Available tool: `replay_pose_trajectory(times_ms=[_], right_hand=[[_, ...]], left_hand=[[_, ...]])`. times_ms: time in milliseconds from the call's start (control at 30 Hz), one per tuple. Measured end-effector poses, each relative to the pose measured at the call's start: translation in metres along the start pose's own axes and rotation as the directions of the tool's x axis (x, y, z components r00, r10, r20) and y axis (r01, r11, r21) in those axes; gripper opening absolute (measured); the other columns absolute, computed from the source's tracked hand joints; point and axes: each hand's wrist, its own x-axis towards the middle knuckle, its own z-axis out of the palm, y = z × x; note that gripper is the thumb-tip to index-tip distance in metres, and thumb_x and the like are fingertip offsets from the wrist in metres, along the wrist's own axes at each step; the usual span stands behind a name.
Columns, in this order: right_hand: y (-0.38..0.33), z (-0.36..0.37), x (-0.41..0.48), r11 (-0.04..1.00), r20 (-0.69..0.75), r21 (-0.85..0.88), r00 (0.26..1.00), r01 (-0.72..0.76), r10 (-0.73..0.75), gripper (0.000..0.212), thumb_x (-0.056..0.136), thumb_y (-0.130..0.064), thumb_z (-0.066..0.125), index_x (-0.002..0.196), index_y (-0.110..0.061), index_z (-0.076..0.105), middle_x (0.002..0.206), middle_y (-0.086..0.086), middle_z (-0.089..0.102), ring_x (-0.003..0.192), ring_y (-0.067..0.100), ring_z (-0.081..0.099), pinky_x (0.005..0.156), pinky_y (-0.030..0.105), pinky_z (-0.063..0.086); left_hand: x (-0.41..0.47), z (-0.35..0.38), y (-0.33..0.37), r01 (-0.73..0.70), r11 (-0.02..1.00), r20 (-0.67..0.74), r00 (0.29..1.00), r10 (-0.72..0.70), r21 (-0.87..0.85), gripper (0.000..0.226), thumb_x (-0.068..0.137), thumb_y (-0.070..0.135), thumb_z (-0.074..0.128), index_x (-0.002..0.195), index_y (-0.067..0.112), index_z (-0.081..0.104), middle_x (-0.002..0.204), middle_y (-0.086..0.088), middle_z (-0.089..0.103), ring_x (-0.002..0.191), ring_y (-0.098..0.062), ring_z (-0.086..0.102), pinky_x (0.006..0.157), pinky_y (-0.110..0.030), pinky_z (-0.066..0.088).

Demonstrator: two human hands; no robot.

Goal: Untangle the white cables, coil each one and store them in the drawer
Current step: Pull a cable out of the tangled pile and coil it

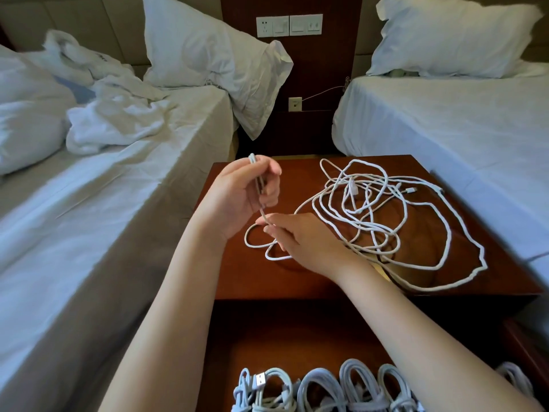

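Note:
A tangle of white cables (371,209) lies spread over the brown wooden nightstand (297,281). Above the nightstand's left part, my left hand (237,194) grips a folded end of one white cable (258,185), its loop sticking up past my fingers. Just below it, my right hand (300,236) pinches the same cable where it runs down to small loops on the wood. An open drawer (297,343) below the nightstand holds several coiled white cables (326,388) in a row at the bottom of the view.
A bed with rumpled white bedding (104,123) stands close on the left and a made bed (460,129) on the right. Wall sockets and switches (289,25) sit on the dark panel behind the nightstand, with pillows on both sides.

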Motion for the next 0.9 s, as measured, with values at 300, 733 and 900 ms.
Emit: replay_pose_trajectory(times_ms=[300, 733, 900], right_hand=[[-0.003, -0.005, 0.0, 0.981, 0.174, -0.173, 0.977, -0.092, 0.123, 0.032, 0.098, -0.035, 0.053, 0.073, -0.014, 0.053, 0.056, -0.008, 0.044, 0.052, 0.009, 0.042, 0.054, 0.011, 0.025], [0.012, -0.027, 0.005, 0.978, -0.178, -0.207, 0.984, -0.004, -0.033, 0.016, 0.095, -0.02, 0.058, 0.081, -0.014, 0.061, 0.059, -0.015, 0.046, 0.059, 0.005, 0.045, 0.067, 0.019, 0.03], [0.016, -0.029, 0.009, 0.928, -0.326, -0.361, 0.92, 0.092, -0.218, 0.017, 0.091, -0.023, 0.058, 0.081, -0.011, 0.065, 0.067, -0.004, 0.061, 0.066, 0.017, 0.053, 0.074, 0.033, 0.04]], left_hand=[[0.009, -0.02, -0.009, -0.162, 0.896, -0.502, 0.781, 0.373, 0.414, 0.03, 0.098, 0.013, 0.036, 0.078, 0.013, 0.058, 0.063, -0.003, 0.057, 0.054, -0.015, 0.049, 0.054, -0.024, 0.041], [0.006, -0.023, -0.032, 0.264, 0.459, -0.387, 0.901, 0.196, 0.848, 0.045, 0.102, 0.025, 0.04, 0.061, 0.013, 0.053, 0.051, 0.003, 0.058, 0.042, -0.005, 0.054, 0.055, -0.016, 0.044], [0.008, -0.017, -0.036, 0.3, 0.469, -0.365, 0.93, 0.052, 0.831, 0.049, 0.1, 0.024, 0.044, 0.052, 0.016, 0.047, 0.055, 0.001, 0.049, 0.053, -0.014, 0.047, 0.053, -0.024, 0.037]])
